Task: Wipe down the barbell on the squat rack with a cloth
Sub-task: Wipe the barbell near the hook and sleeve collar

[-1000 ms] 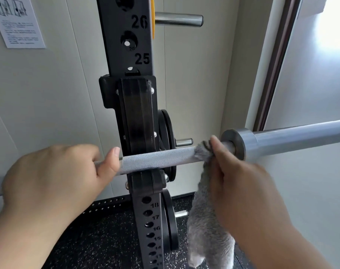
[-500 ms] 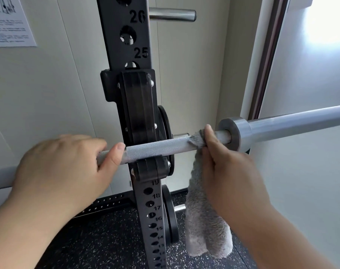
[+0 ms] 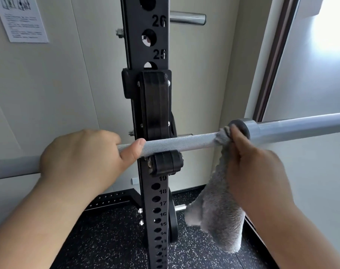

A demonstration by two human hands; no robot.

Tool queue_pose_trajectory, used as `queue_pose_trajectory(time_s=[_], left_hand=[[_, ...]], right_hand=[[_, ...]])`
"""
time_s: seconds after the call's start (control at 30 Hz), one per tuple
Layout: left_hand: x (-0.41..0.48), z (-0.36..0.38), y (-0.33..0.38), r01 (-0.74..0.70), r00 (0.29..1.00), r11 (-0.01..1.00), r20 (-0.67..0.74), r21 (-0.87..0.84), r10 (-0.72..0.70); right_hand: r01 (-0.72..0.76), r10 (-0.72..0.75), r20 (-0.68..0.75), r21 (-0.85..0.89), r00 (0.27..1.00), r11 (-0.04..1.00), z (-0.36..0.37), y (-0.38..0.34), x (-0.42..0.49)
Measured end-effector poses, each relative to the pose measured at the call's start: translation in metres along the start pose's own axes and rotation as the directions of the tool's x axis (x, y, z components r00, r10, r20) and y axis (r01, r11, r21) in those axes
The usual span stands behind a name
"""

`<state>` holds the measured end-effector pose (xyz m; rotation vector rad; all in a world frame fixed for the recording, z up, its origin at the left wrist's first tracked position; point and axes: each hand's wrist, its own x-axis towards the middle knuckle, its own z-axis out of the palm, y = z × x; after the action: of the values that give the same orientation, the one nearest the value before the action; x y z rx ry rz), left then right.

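A grey barbell point(image 3: 180, 142) lies across the black J-hook point(image 3: 166, 165) of the squat rack upright point(image 3: 152, 45). My left hand point(image 3: 81, 158) grips the bar just left of the upright, thumb on the knurled part. My right hand point(image 3: 254, 167) presses a grey fluffy cloth point(image 3: 219, 216) around the bar right beside the collar point(image 3: 247, 126). Most of the cloth hangs down below the bar. The smooth sleeve point(image 3: 305, 126) runs off to the right.
Black weight plates point(image 3: 173, 218) sit on pegs behind the upright. A steel peg point(image 3: 187, 18) sticks out near hole 26. A paper notice point(image 3: 21, 20) hangs on the wall at the left. Speckled black rubber flooring point(image 3: 111, 239) lies below, a door frame point(image 3: 272, 61) on the right.
My right hand with the cloth has slid right along the bar, up against the collar. My left hand keeps its hold. The view has shifted slightly.
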<state>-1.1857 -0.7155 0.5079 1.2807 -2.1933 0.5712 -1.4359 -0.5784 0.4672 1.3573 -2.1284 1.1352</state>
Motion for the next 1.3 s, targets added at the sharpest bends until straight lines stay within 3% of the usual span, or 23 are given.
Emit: queue_pose_trajectory(time_s=[0.1,0.27,0.37,0.53,0.67,0.83,0.9,1.0,1.17,1.3], left_hand=[[-0.006,0.002,0.001,-0.019,0.993,0.999,-0.120,-0.051,0.013],[-0.010,-0.002,0.004,-0.062,0.973,0.992,-0.227,-0.106,0.037],[-0.012,-0.003,0.003,-0.067,0.967,0.991,-0.251,-0.118,0.036],[-0.013,-0.002,0.002,-0.066,0.981,0.988,-0.188,-0.139,0.039],[-0.012,-0.001,0.001,-0.074,0.985,0.987,-0.164,-0.141,0.051],[0.000,0.006,-0.017,-0.095,0.991,0.976,-0.107,-0.195,0.075],[0.010,0.004,-0.029,-0.033,0.999,0.978,-0.032,-0.207,0.027],[0.017,0.008,-0.032,0.022,0.977,0.987,0.214,-0.160,0.013],[0.012,0.011,-0.025,-0.009,0.993,0.989,0.112,-0.145,0.025],[0.010,0.014,-0.023,0.002,0.998,0.984,0.058,-0.177,0.008]], right_hand=[[0.104,-0.105,0.036,0.028,0.994,0.994,0.007,-0.021,-0.015],[-0.058,0.058,0.005,-0.006,0.998,0.998,0.002,-0.003,0.002],[0.079,-0.079,0.017,-0.018,0.997,0.997,0.010,-0.020,-0.011],[-0.011,0.010,-0.024,-0.072,1.000,0.997,-0.002,-0.001,0.006],[0.158,-0.162,-0.040,-0.090,0.986,0.983,0.006,-0.021,-0.005],[0.162,-0.200,-0.207,-0.185,0.958,0.969,-0.013,-0.008,0.013],[0.133,-0.176,-0.219,-0.198,0.960,0.971,-0.016,-0.013,0.015],[0.086,-0.147,-0.246,-0.244,0.958,0.966,-0.018,-0.018,0.022],[0.064,-0.114,-0.072,-0.498,0.991,0.865,-0.012,-0.027,0.026],[0.184,-0.216,-0.007,-0.497,0.976,0.848,-0.007,-0.025,0.024]])
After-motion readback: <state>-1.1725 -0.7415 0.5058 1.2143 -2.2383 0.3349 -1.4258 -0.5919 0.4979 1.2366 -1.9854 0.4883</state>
